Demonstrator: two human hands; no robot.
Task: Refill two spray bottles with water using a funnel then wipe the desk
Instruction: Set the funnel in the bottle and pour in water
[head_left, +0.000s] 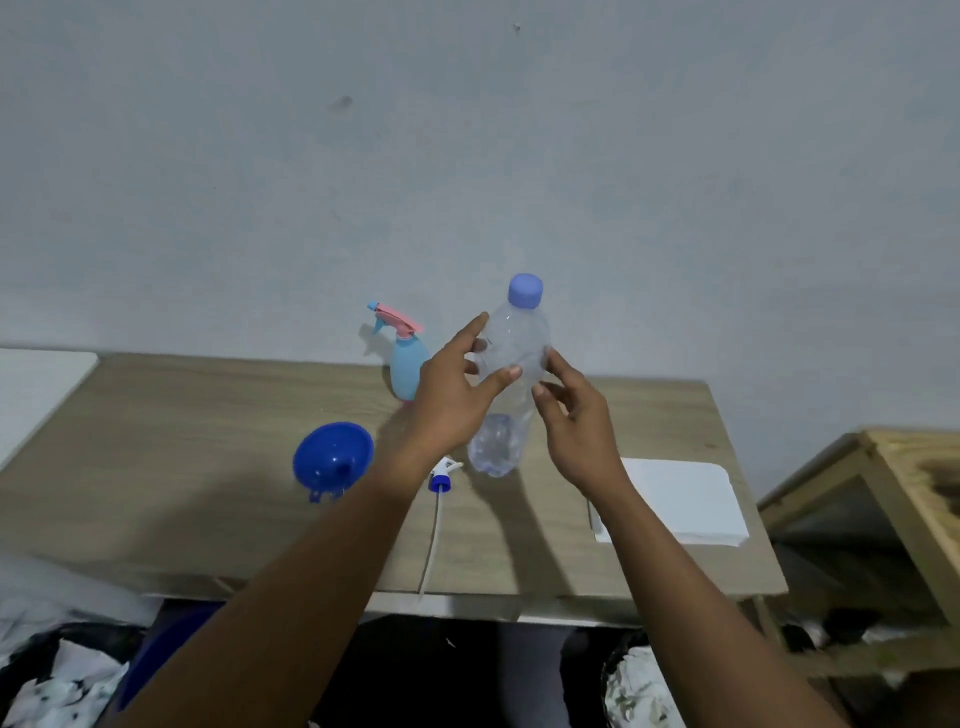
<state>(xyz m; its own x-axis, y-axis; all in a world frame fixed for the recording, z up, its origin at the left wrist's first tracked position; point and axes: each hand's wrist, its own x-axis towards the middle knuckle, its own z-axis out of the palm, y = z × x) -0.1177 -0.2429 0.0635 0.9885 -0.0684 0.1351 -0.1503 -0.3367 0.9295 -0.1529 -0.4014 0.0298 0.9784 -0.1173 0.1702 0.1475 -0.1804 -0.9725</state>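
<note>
A clear plastic water bottle (511, 364) with a blue cap is held above the desk, a little water at its bottom. My left hand (454, 389) grips its upper body from the left. My right hand (574, 421) touches its right side with fingers spread. Behind my left hand a light-blue spray bottle (405, 364) with a pink and blue trigger head stands near the wall. A blue funnel (332, 457) lies mouth-down on the desk at the left. A detached white and blue spray head with its long tube (436, 519) lies on the desk under my left wrist.
The wooden desk (208, 415) stands against a grey wall. A white folded cloth (675, 499) lies at the desk's right. A wooden frame (893, 483) stands to the right of the desk, and a white surface (36, 384) lies at the left.
</note>
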